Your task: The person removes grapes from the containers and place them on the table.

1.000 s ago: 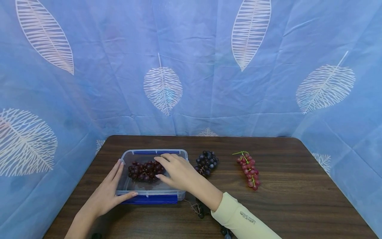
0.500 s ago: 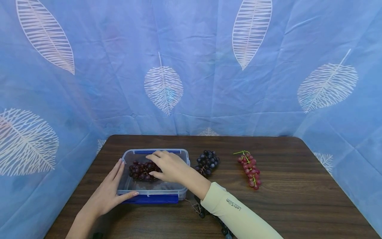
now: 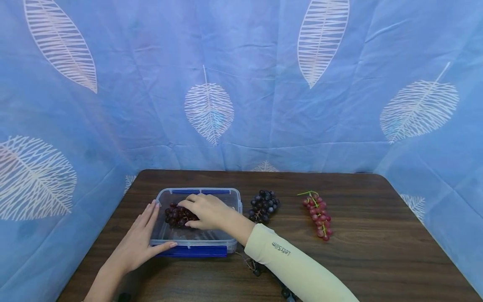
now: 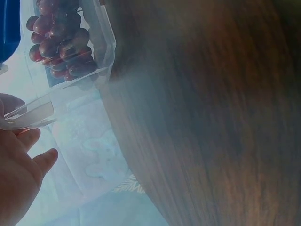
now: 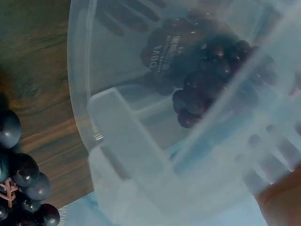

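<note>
A clear plastic container (image 3: 231,197) with blue clips stands on the left of the dark wooden table (image 3: 370,260). A dark red grape bunch (image 3: 173,216) lies inside it, also visible in the left wrist view (image 4: 61,47) and through the wall in the right wrist view (image 5: 211,80). My right hand (image 3: 188,214) reaches into the container from above, fingers and thumb curled over the right part of that bunch. My left hand (image 3: 156,228) lies flat against the container's left side, with its thumb on the front rim.
A dark blue grape bunch (image 3: 264,205) lies just right of the container, and a red bunch with a green stem (image 3: 318,216) lies further right. More dark grapes (image 3: 256,268) are partly hidden under my right forearm. Blue leaf-print cloth surrounds the table.
My right hand has slid left and deeper into the container, covering more of the dark red bunch. The left hand has stayed on the container's side.
</note>
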Available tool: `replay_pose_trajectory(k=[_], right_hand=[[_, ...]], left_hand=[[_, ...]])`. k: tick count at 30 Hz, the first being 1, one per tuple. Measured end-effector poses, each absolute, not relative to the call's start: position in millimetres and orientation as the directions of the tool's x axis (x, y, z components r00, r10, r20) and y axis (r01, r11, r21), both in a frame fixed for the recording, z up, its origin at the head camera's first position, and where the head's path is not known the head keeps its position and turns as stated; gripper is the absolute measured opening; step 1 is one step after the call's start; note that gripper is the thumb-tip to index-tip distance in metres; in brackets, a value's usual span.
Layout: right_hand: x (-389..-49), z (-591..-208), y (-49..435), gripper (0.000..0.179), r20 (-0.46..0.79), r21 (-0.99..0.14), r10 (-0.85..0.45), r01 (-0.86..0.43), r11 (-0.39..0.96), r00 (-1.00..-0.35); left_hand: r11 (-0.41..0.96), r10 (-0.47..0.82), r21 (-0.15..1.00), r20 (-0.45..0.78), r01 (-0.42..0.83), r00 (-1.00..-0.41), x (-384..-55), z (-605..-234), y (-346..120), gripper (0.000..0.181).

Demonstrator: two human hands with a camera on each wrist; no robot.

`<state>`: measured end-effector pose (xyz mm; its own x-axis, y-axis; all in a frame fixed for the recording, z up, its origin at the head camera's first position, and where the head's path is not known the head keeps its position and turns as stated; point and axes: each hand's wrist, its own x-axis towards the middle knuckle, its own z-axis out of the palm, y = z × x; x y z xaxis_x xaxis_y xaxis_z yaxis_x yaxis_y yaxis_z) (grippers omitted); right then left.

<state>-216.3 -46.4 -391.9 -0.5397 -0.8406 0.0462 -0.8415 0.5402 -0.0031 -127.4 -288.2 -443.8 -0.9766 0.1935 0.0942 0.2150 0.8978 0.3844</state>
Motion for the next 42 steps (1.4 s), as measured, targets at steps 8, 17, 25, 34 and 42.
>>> replay_pose_trajectory(k=[8, 17, 25, 34, 42], right_hand=[[-221, -403, -52, 0.065, 0.011, 0.019, -0.829, -0.829, 0.559, -0.559], [-224, -422, -55, 0.072, 0.02, 0.01, -0.812, -0.812, 0.584, -0.584], [-224, -435, -61, 0.078, 0.029, -0.003, -0.789, -0.789, 0.615, -0.614], [-222, -443, -69, 0.084, -0.012, 0.0, -0.757, -0.757, 0.653, -0.653], [-223, -446, -72, 0.085, -0.074, 0.064, -0.746, -0.75, 0.659, -0.662]], left_hand=[[0.899, 0.197, 0.382, 0.086, 0.215, -0.977, -130, -443, -286, 0.123], [0.9, 0.195, 0.381, 0.081, 0.211, -0.978, -129, -443, -284, 0.122], [0.904, 0.186, 0.375, 0.086, 0.204, -0.979, -126, -443, -283, 0.121], [0.91, 0.175, 0.368, 0.077, 0.191, -0.982, -124, -444, -283, 0.12], [0.915, 0.17, 0.357, 0.082, 0.188, -0.982, -126, -446, -285, 0.12]])
